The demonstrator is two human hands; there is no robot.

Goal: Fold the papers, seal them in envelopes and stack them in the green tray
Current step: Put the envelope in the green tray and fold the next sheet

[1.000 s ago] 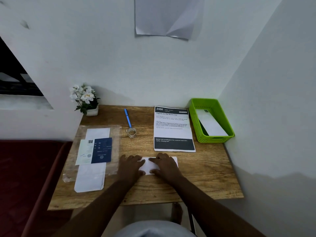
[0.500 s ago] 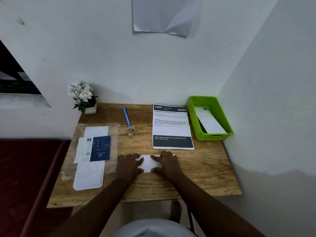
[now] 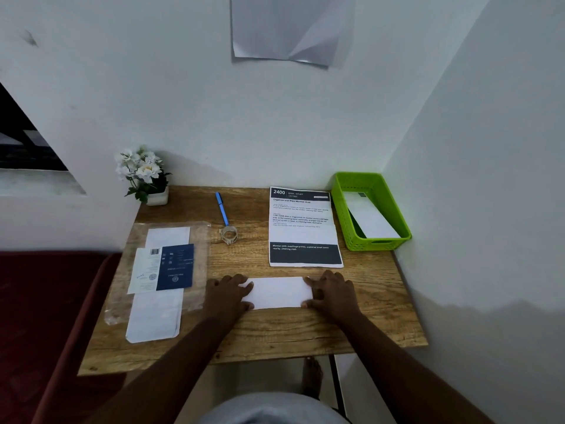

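Observation:
A folded white paper [image 3: 278, 292] lies flat near the front middle of the wooden desk [image 3: 379, 319]. My left hand [image 3: 227, 293] presses on its left end and my right hand [image 3: 331, 293] presses on its right end, fingers lying on the sheet. A printed sheet [image 3: 302, 228] lies just behind it. The green tray [image 3: 339, 203] stands at the back right corner with a white envelope [image 3: 371, 220] leaning inside. At the left, white envelopes [image 3: 154, 316] lie in a clear plastic sleeve [image 3: 198, 240] under a blue card [image 3: 175, 267].
A blue pen [image 3: 222, 208] and a small tape roll [image 3: 228, 234] lie behind my left hand. A white flower pot [image 3: 143, 175] stands in the back left corner. Walls close the desk at the back and right; a dark red surface [image 3: 49, 301] lies to the left.
My hands have slid apart from the middle of the folded paper to its two ends, leaving its centre uncovered. The view has shifted slightly.

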